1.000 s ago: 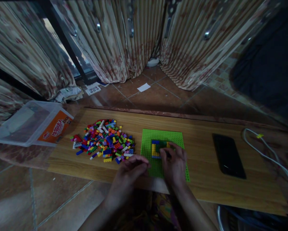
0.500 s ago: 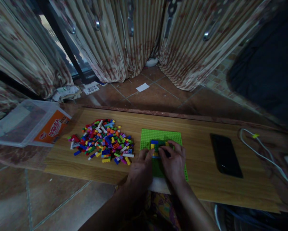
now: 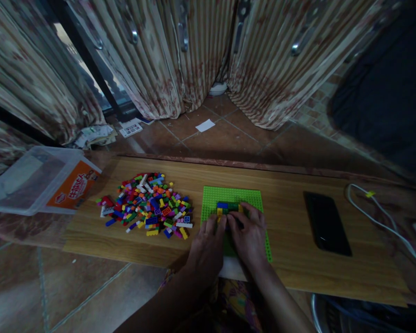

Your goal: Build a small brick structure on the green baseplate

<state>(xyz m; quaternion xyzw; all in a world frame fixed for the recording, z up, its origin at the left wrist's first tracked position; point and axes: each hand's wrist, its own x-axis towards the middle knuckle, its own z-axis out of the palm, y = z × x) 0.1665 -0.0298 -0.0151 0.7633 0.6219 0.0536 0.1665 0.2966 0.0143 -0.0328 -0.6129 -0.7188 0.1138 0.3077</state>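
On a green baseplate at the wooden board's near edge sits a small brick build. Both hands, left hand and right hand, rest curled with fingertips pressing it. Loose bricks lie piled to the left, a dark phone to the right.

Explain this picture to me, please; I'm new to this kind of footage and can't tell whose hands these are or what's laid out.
The single view comes from a camera worn on a person's head, looking down at their own two bare hands. The left hand and right hand meet over a small brick build of blue, yellow and green on a green baseplate, fingers on it. Whether either grips a loose piece is hidden. All this lies on a wooden board. Left of the plate is a pile of loose bricks; right of it a dark phone and a white cable. A clear plastic tub rests at the far left.
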